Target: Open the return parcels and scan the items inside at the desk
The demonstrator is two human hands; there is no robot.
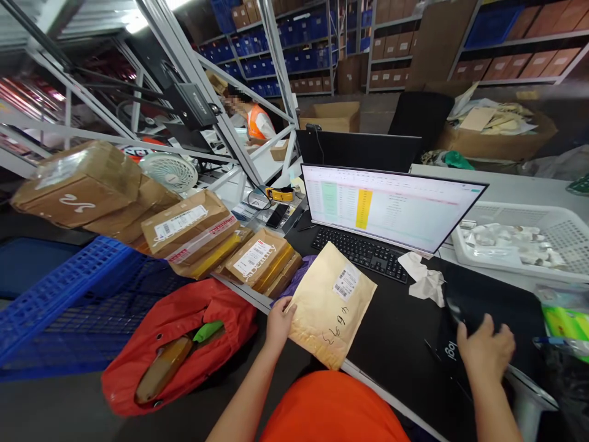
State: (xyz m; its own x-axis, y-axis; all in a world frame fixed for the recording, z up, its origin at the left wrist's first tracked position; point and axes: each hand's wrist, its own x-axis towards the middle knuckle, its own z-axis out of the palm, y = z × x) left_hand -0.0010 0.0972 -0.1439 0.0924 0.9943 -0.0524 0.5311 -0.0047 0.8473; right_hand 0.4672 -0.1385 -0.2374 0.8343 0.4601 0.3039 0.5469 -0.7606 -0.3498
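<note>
My left hand (278, 325) grips the lower left edge of a tan padded envelope (317, 313), thumb on top. The envelope bears a white barcode label and handwritten digits, and is tilted over the table's front edge. At the right, my right hand (486, 353) is held over a black mouse pad (499, 298) marked "logi", fingers spread, with nothing seen in it. Just below that hand lies a white and grey device, perhaps a handheld scanner (531, 393), partly hidden by the wrist. A crumpled white tissue (424, 279) lies left of the pad.
Behind the envelope are a keyboard (361, 252) and a lit monitor (386, 205). Taped cardboard boxes (260, 261) line the left side, above a red bag (179, 344) and a blue crate (69, 307). A white basket (519, 236) stands right. A person (257, 120) sits beyond the frame.
</note>
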